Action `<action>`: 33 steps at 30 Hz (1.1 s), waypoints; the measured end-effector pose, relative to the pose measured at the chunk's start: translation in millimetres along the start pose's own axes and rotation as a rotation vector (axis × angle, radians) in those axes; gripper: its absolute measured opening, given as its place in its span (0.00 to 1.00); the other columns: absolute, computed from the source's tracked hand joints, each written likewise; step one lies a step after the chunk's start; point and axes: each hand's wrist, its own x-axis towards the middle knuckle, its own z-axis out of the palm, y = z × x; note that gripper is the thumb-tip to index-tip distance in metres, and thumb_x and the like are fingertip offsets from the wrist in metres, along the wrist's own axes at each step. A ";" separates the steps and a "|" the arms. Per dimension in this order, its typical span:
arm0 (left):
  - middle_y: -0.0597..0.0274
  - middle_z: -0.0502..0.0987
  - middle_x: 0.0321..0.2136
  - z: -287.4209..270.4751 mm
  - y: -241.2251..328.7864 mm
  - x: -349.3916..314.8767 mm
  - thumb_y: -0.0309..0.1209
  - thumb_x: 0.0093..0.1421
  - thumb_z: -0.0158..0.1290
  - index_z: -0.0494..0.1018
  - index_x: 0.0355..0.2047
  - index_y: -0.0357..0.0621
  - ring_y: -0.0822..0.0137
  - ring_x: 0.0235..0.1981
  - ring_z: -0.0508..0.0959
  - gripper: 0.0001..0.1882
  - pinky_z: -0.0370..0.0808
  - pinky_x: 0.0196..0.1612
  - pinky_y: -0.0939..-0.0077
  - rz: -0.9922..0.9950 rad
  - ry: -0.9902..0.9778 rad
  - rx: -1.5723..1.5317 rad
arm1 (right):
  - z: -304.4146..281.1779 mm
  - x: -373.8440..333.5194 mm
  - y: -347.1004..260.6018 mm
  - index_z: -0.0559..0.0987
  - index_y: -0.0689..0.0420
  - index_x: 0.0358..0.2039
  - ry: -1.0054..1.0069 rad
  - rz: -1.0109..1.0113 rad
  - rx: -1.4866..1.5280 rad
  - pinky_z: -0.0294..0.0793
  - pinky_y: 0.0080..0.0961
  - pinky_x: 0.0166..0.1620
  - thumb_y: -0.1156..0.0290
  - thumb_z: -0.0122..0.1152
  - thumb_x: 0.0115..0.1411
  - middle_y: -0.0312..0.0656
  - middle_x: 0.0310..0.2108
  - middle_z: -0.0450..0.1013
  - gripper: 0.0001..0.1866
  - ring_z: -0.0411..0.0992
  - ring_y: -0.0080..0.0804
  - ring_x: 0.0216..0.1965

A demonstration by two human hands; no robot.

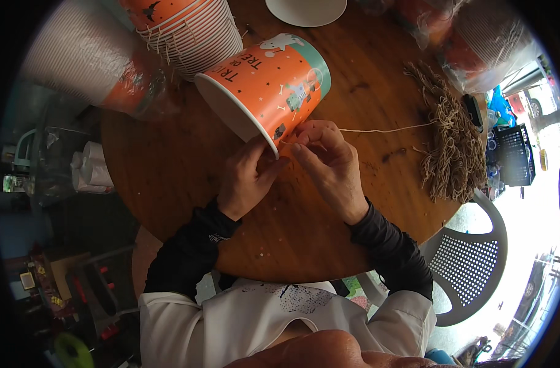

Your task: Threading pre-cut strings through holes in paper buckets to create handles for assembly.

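An orange paper bucket (274,83) with a teal band and Halloween pictures lies tilted on its side, its white rim towards me. My left hand (246,178) grips that rim at its near end, with the fingers partly inside the bucket. Close beside it, my right hand (332,162) pinches a thin pale string (384,130) against the outer wall just below the rim. The string's free length runs off to the right, towards a bundle of brown strings (455,138). Whether the string passes through a hole is hidden by my fingers.
A stack of orange buckets (191,40) with strings on them stands at the back left of the round wooden table (280,227). Wrapped bucket stacks lie at the far left (96,61) and far right (485,43). A white round piece (307,11) lies at the back; a grey chair (467,264) stands right.
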 end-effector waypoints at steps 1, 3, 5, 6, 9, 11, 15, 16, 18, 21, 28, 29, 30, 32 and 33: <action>0.56 0.77 0.31 0.7 2.2 0.1 0.24 0.56 0.61 0.71 0.47 0.36 0.60 0.29 0.79 0.19 0.76 0.33 0.70 -0.029 0.008 -0.040 | -0.3 -0.4 -0.2 0.77 0.62 0.34 0.000 0.000 0.000 0.77 0.23 0.46 0.78 0.61 0.58 0.40 0.44 0.68 0.03 0.73 0.25 0.42; 0.56 0.77 0.32 -0.1 8.8 2.0 0.23 0.56 0.59 0.70 0.48 0.35 0.60 0.30 0.80 0.18 0.76 0.34 0.70 0.003 0.017 -0.103 | -0.8 -1.4 -1.9 0.75 0.61 0.35 -0.016 -0.010 -0.132 0.74 0.22 0.48 0.79 0.60 0.60 0.37 0.45 0.67 0.03 0.70 0.21 0.44; 0.56 0.78 0.32 -0.5 9.8 2.6 0.22 0.57 0.58 0.70 0.48 0.35 0.59 0.31 0.80 0.18 0.77 0.35 0.70 0.036 0.025 -0.166 | -0.1 -1.5 -2.4 0.76 0.61 0.34 0.000 -0.028 -0.178 0.75 0.22 0.48 0.79 0.61 0.59 0.37 0.45 0.67 0.04 0.70 0.21 0.44; 0.55 0.78 0.32 -0.5 7.6 2.0 0.20 0.57 0.56 0.71 0.48 0.35 0.58 0.31 0.81 0.17 0.77 0.35 0.70 0.082 0.039 -0.150 | 0.7 -1.7 -2.8 0.76 0.61 0.34 0.015 -0.047 -0.223 0.75 0.22 0.48 0.80 0.62 0.58 0.37 0.44 0.67 0.04 0.70 0.22 0.43; 0.54 0.79 0.32 1.3 1.3 -0.7 0.18 0.58 0.54 0.72 0.46 0.36 0.57 0.32 0.81 0.14 0.77 0.35 0.70 0.138 0.065 -0.088 | 3.2 -2.3 -2.5 0.77 0.61 0.32 0.039 -0.058 -0.234 0.74 0.25 0.44 0.77 0.63 0.55 0.42 0.41 0.69 0.05 0.71 0.30 0.40; 0.53 0.79 0.32 1.4 -0.2 -1.5 0.18 0.58 0.53 0.73 0.44 0.36 0.57 0.32 0.81 0.13 0.77 0.35 0.70 0.147 0.077 -0.042 | 6.0 -4.3 -3.6 0.77 0.61 0.32 0.033 -0.073 -0.271 0.74 0.26 0.44 0.77 0.64 0.54 0.43 0.41 0.70 0.05 0.71 0.32 0.41; 0.53 0.78 0.31 -1.2 7.2 -0.9 0.18 0.58 0.53 0.74 0.40 0.36 0.57 0.31 0.81 0.09 0.77 0.33 0.71 0.133 0.148 -0.016 | 3.3 -5.5 -3.9 0.77 0.61 0.34 -0.036 -0.168 -0.378 0.74 0.29 0.45 0.76 0.65 0.53 0.46 0.41 0.70 0.09 0.71 0.37 0.42; 0.53 0.78 0.31 -2.5 10.3 -0.5 0.18 0.58 0.52 0.73 0.40 0.36 0.57 0.30 0.81 0.09 0.77 0.33 0.72 0.087 0.144 -0.022 | 3.4 -5.2 -4.7 0.77 0.61 0.34 -0.036 -0.167 -0.378 0.74 0.29 0.45 0.76 0.65 0.53 0.46 0.41 0.70 0.09 0.71 0.37 0.42; 0.53 0.77 0.33 -3.6 14.0 2.0 0.18 0.57 0.52 0.73 0.39 0.37 0.57 0.32 0.80 0.09 0.76 0.33 0.71 0.100 0.123 -0.026 | 3.9 -4.1 -5.4 0.75 0.61 0.37 -0.036 -0.275 -0.452 0.74 0.30 0.45 0.75 0.66 0.52 0.45 0.40 0.71 0.12 0.71 0.39 0.42; 0.52 0.76 0.37 -4.3 14.5 5.0 0.18 0.57 0.51 0.72 0.37 0.37 0.57 0.35 0.79 0.07 0.76 0.35 0.71 0.197 0.098 0.009 | 0.3 1.3 1.7 0.75 0.62 0.38 0.015 -0.217 -0.431 0.74 0.30 0.42 0.74 0.67 0.53 0.45 0.39 0.71 0.14 0.73 0.37 0.39; 0.53 0.77 0.39 -0.1 23.7 11.4 0.18 0.55 0.52 0.73 0.34 0.39 0.59 0.35 0.78 0.07 0.76 0.37 0.71 0.523 0.046 -0.078 | -8.8 10.3 8.4 0.75 0.61 0.38 0.135 0.089 -0.307 0.74 0.28 0.37 0.71 0.65 0.57 0.45 0.35 0.73 0.11 0.74 0.32 0.33; 0.55 0.78 0.37 0.3 25.5 15.6 0.18 0.56 0.53 0.73 0.35 0.39 0.59 0.33 0.79 0.07 0.76 0.37 0.72 0.532 0.010 -0.056 | -9.7 8.8 7.8 0.76 0.61 0.38 0.080 0.077 -0.345 0.74 0.28 0.37 0.72 0.64 0.57 0.45 0.34 0.73 0.10 0.73 0.32 0.33; 0.55 0.78 0.37 1.4 25.5 19.2 0.18 0.56 0.53 0.73 0.35 0.39 0.59 0.33 0.79 0.07 0.76 0.37 0.72 0.534 0.010 -0.056 | -10.0 7.5 7.5 0.76 0.61 0.38 0.023 0.066 -0.381 0.74 0.28 0.37 0.73 0.63 0.57 0.45 0.34 0.73 0.09 0.73 0.33 0.33; 0.58 0.79 0.33 4.6 25.5 27.4 0.19 0.58 0.55 0.75 0.37 0.39 0.59 0.32 0.79 0.07 0.76 0.36 0.71 0.408 0.011 -0.092 | -12.3 4.2 5.2 0.77 0.61 0.37 -0.008 0.003 -0.411 0.73 0.29 0.36 0.75 0.62 0.56 0.45 0.34 0.73 0.09 0.73 0.34 0.32; 0.57 0.78 0.33 4.3 31.2 33.8 0.19 0.58 0.56 0.76 0.38 0.39 0.59 0.33 0.79 0.08 0.76 0.36 0.71 0.381 0.005 -0.091 | -15.1 3.5 3.2 0.77 0.60 0.37 -0.037 -0.058 -0.440 0.73 0.29 0.36 0.76 0.61 0.55 0.45 0.34 0.73 0.08 0.73 0.36 0.32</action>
